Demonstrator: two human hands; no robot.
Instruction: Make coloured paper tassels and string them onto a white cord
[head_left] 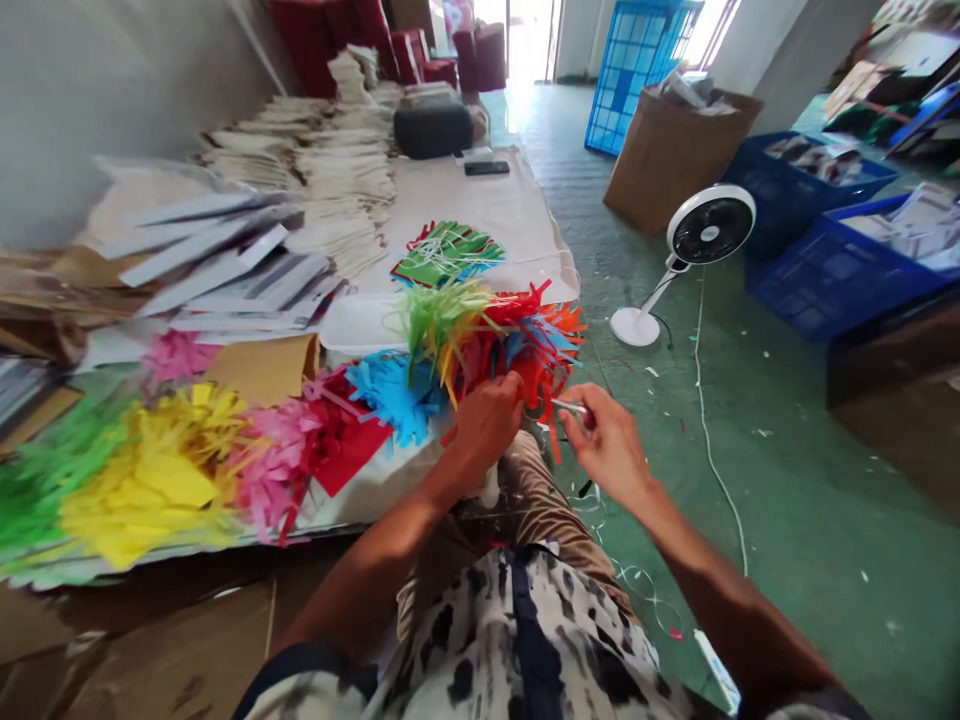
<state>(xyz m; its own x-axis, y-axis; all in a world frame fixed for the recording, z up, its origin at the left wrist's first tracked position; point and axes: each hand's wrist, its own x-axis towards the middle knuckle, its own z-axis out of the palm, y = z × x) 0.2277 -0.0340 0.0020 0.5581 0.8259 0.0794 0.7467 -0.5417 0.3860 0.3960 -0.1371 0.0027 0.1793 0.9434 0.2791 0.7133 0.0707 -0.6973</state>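
My left hand is closed at the near end of a bundle of fringed paper tassels in green, yellow, red, blue and orange. Red fringe shows at its fingertips. My right hand pinches a thin white stick-like tool, its tip pointing left toward the bundle. The tool's exact kind is too small to make out. Along the table to the left lie blue fringed paper, red paper, pink fringe, yellow fringe and green fringe.
Beyond the bundle are a corded green and red paper stack, a white tray and a phone. White paper stacks line the wall. On the floor stand a fan, a cardboard box and blue crates; a cable trails there.
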